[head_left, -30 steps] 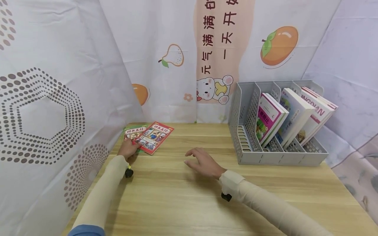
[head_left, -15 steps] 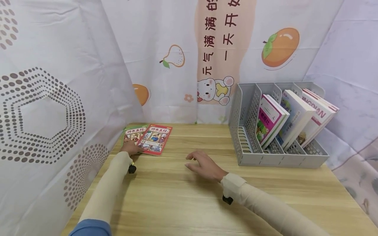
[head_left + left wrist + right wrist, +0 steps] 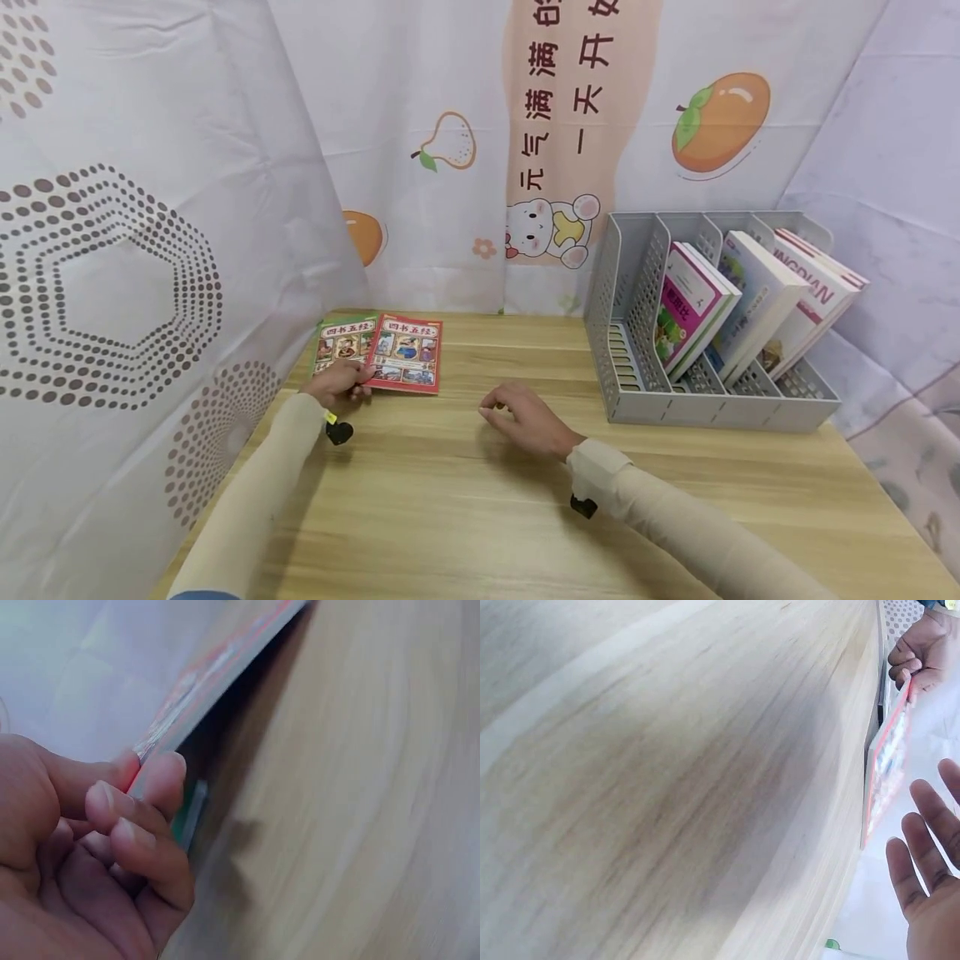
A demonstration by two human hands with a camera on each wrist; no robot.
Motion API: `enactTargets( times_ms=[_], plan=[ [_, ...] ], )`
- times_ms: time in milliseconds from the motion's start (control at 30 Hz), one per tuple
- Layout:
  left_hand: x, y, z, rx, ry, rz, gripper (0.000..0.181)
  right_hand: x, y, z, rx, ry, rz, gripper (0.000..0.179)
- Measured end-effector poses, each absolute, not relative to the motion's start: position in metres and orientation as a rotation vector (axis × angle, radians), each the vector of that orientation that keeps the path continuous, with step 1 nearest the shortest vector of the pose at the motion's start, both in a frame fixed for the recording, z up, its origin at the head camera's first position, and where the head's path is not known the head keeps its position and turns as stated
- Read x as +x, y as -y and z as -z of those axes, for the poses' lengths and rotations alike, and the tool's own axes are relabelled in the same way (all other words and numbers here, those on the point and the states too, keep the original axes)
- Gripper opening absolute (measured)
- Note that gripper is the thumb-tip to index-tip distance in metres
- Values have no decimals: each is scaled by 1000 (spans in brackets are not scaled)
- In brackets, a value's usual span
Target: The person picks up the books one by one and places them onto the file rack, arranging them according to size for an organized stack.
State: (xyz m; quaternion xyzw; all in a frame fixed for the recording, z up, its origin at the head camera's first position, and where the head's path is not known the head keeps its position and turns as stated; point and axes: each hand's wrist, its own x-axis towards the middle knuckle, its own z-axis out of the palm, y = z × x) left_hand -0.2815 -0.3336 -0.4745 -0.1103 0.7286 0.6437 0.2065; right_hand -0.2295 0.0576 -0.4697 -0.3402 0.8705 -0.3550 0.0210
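My left hand (image 3: 337, 382) pinches the near left corner of a red-bordered book (image 3: 405, 354), thumb on top and fingers curled beneath. In the left wrist view the pinched edge of the red book (image 3: 202, 697) is raised off the wood, with a dark gap under it. A green-bordered book (image 3: 345, 340) lies on the table to its left, partly covered by the red book and the hand. My right hand (image 3: 528, 419) hovers over the middle of the table and holds nothing. Its fingers (image 3: 922, 832) are loosely extended in the right wrist view.
At the back right stands a grey file rack (image 3: 720, 412) with several compartments. A pink-covered book (image 3: 686, 304), a thick white book (image 3: 761, 300) and a red-and-white book (image 3: 813, 292) lean in it. Printed curtains (image 3: 420, 208) hang along the table's back and sides.
My left hand has shifted its grip on the red book's near corner, and the book has turned from slanted to nearly straight. My right hand has stayed almost in place.
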Motion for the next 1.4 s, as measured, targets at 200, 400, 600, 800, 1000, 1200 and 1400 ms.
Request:
enactTargets(
  times_ms=[200,400,600,800,1000,1200,1400],
  plan=[
    [-279,316,472,-118,-2005,-1875,20,-235,-58,474,-997,-2793,1142,23],
    [-273,299,473,-31,-1952,-1920,7,-241,-57,473,-838,-2791,1197,26],
    [-270,275,475,153,-1867,-1923,10,-251,-54,461,-692,-2737,1295,42],
    [-265,258,478,222,-1828,-1894,8,-256,-54,446,-591,-2746,1378,38],
    [-261,255,482,267,-1827,-1914,14,-261,-62,444,-493,-2645,1396,44],
    [-260,249,486,292,-1840,-1890,17,-264,-71,444,-500,-2372,1485,42],
    [-261,240,487,262,-1894,-1867,11,-263,-76,438,-542,-2279,1488,46]
  ],
)
